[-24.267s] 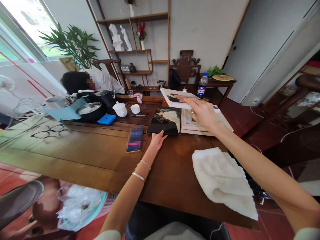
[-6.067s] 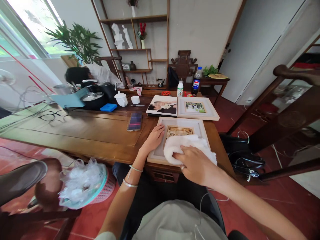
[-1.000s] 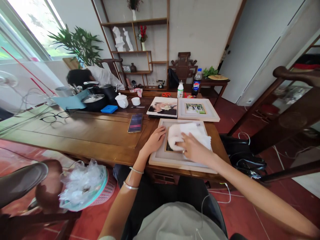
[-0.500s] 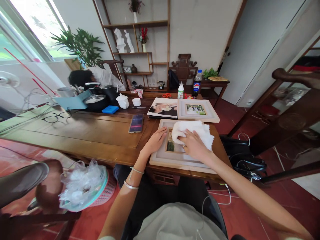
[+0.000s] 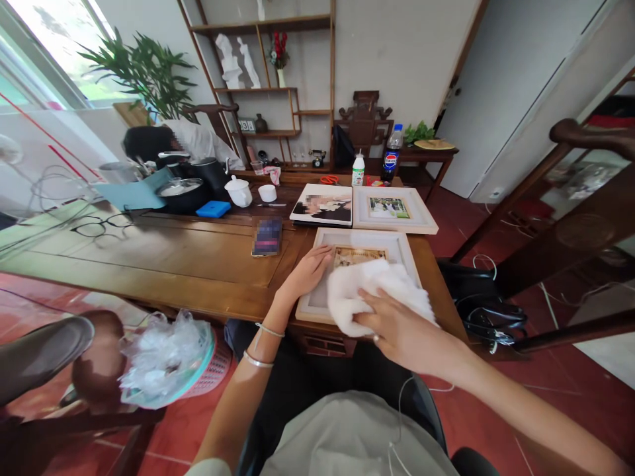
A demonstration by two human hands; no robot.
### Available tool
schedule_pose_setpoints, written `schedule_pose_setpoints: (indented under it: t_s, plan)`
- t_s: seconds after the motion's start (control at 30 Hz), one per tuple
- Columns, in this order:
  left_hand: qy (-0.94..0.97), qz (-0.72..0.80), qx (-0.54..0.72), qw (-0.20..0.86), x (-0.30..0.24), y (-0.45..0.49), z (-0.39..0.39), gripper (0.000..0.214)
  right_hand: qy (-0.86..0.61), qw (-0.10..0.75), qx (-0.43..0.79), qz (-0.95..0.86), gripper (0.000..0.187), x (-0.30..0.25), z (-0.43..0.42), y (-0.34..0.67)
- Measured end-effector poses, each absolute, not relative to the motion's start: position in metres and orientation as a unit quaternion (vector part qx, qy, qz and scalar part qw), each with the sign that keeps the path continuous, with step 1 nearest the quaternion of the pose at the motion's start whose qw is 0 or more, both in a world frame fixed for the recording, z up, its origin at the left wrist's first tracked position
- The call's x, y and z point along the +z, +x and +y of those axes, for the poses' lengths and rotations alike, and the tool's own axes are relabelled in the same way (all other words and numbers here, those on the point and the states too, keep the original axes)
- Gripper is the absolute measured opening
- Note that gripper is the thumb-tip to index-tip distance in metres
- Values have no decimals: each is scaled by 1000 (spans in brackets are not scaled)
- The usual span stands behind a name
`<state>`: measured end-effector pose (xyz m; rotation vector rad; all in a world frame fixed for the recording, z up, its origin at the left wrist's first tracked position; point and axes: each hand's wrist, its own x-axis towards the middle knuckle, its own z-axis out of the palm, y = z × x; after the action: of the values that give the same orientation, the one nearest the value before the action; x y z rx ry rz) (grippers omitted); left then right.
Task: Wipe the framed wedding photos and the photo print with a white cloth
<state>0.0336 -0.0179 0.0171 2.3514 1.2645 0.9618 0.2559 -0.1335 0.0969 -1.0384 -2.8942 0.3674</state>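
The rectangular pale-wood picture frame (image 5: 360, 255), likely rigid and fragile, suits rim holds: left hand (image 5: 307, 271) resting unclenched at ten o'clock, right hand (image 5: 404, 330) clutching soft, fluffy white cloth (image 5: 354, 285) at five.

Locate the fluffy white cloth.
In the head view, right of centre, the cloth is in the right hand, partly hiding the nearer pale wooden picture frame.
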Motion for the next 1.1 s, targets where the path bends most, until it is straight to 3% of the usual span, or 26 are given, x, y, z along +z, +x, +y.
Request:
schedule_pose_setpoints:
  t_s: [0.2,0.57,0.83,0.97,1.1]
  plan:
    - [842,422,321,102,8,31,-12,37,-455,-18,27,-890,52,99,-144,310]
    - [841,425,318,100,8,32,-12,35,-525,65,-118,-840,48,78,-3,306]
    - [841,433,311,92,6,34,-11,36,-430,20,-27,-902,47,89,-107,292]
    - [842,433,311,89,7,33,-12,35,-408,64,24,-911,51,92,-159,286]
    - [846,425,311,87,7,32,-12,36,-410,97,11,-907,52,78,-138,293]
